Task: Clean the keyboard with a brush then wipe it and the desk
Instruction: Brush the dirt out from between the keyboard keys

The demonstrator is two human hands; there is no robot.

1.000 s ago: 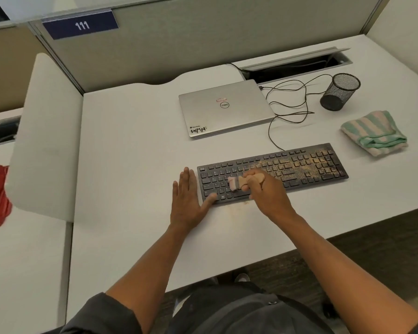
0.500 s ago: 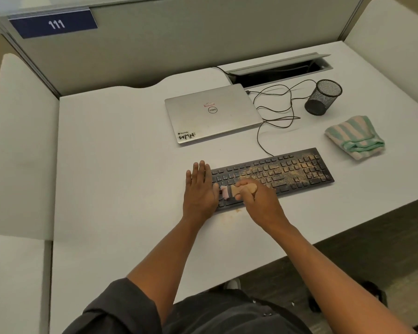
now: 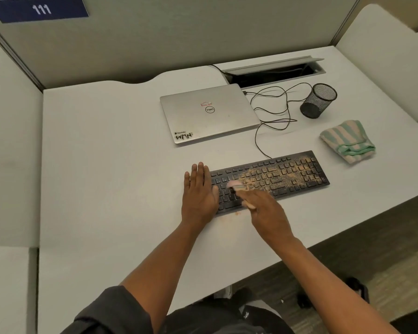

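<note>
The keyboard point(image 3: 269, 180) is lying lengthwise across the desk point(image 3: 106, 165), its dusted stretch running rightward from the brush point(image 3: 237, 186); the right hand point(image 3: 267, 213) is gripping the brush handle, fingers curled round it, bristles at the keyboard's left-centre keys; the left hand point(image 3: 198, 191) is pressing flat, fingers straight and together, on the keyboard's left end, so the right hand is nearer the dust.

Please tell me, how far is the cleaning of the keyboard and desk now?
Early stage. The left part of the keyboard looks mostly free of dust. In hand: the right hand holds the brush on the keys while the left hand lies flat at the keyboard's left end. Left: tan dust over the middle and right keys, crumbs on the desk, and wiping; the striped cloth lies unused.
</note>
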